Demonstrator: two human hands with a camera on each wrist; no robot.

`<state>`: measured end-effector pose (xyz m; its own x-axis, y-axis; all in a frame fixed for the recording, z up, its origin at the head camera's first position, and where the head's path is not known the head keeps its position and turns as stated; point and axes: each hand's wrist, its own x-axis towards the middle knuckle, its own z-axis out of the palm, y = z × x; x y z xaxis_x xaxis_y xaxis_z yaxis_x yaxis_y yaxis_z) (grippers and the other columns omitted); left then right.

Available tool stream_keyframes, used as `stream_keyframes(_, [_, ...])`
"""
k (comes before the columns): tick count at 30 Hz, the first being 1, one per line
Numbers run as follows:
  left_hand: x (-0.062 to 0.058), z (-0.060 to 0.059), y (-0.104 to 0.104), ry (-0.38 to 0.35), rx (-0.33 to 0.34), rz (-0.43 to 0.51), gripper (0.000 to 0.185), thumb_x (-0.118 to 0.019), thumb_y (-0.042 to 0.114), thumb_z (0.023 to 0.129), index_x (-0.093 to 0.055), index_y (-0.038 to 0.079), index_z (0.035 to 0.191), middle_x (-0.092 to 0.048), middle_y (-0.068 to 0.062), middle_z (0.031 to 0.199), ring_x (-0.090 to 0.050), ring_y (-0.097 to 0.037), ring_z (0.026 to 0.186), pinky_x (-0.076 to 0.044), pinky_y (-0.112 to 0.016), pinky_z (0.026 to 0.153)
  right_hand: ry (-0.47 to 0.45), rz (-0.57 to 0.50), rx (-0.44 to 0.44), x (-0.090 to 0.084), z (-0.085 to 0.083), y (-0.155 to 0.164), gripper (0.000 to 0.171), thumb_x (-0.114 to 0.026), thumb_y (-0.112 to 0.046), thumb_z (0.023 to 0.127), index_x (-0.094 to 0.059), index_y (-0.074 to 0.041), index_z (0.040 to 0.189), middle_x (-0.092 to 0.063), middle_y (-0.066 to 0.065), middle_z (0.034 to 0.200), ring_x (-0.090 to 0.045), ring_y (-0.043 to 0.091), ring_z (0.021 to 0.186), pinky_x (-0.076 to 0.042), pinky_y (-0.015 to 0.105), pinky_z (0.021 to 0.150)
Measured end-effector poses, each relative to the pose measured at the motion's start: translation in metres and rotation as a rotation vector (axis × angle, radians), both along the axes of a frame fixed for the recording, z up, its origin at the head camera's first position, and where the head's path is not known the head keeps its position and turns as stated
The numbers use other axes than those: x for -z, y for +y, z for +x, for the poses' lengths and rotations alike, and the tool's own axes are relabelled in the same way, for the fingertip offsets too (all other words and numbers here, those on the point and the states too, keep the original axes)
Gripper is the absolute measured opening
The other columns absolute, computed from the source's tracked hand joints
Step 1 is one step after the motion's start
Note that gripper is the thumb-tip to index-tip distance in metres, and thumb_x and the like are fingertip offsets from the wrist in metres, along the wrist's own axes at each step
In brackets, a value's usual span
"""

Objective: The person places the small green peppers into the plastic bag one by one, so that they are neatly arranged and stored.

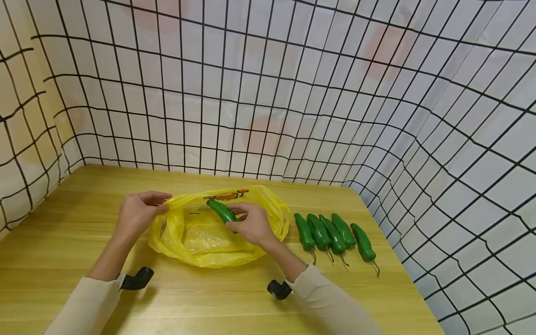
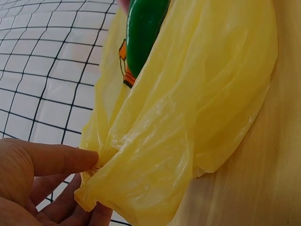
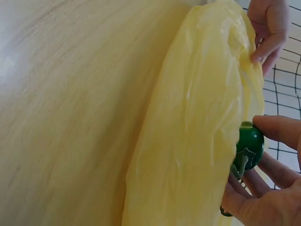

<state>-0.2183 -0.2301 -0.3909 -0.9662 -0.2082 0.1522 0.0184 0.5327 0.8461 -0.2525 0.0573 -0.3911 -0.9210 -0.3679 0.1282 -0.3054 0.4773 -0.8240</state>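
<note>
Glossy green pepper (image 1: 222, 211), right hand (image 1: 251, 225), crinkled yellow bag (image 1: 201, 237)

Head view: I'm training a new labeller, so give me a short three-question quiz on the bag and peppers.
1. How many green peppers lie in the row on the table beside the yellow bag?
2. True or false: the right hand holds a pepper over the bag's opening.
3. What does the left hand do? A) pinches the bag's rim B) rests flat on the table C) grips a pepper

Key: 1. five; 2. true; 3. A
</note>
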Motion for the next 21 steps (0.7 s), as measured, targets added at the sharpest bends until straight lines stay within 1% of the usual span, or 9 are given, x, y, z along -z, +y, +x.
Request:
stream_keyframes(6, [0.0,0.0,0.0,0.004,-0.002,-0.004,0.029,-0.07,0.009,0.094,-0.073,0.003,0.122,-0.072,-0.021,0.113,-0.064,-0.028,0.096,-0.051,-0.022,0.064,0.005,0.012,0.024,0.004,-0.001,-0.011,0.042,-0.081,-0.013,0.084,-0.073,-0.012,0.125,-0.073,0.011,0.114,-0.068,0.022,0.087,-0.059,0.028,0.066])
stream_keyframes(13, [0.001,0.0,0.0,0.001,-0.001,-0.008,0.029,-0.07,0.009,0.094,-0.073,0.003,0.122,-0.072,-0.021,0.112,-0.063,-0.025,0.093,-0.051,-0.021,0.064,0.002,0.037,0.036,0.011,-0.002,-0.024,0.042,-0.079,-0.012,0.085,-0.072,-0.012,0.126,-0.072,0.013,0.116,-0.067,0.014,0.079,-0.057,0.024,0.063])
stream_keyframes(21, [0.0,0.0,0.0,-0.013,0.003,0.002,0.029,-0.07,0.009,0.095,-0.073,0.003,0.123,-0.072,-0.02,0.113,-0.063,-0.024,0.094,-0.051,-0.021,0.064,-0.023,0.041,0.045,0.018,0.002,-0.036,0.042,-0.079,-0.011,0.085,-0.072,-0.012,0.127,-0.071,0.014,0.117,-0.067,0.012,0.077,-0.056,0.024,0.061])
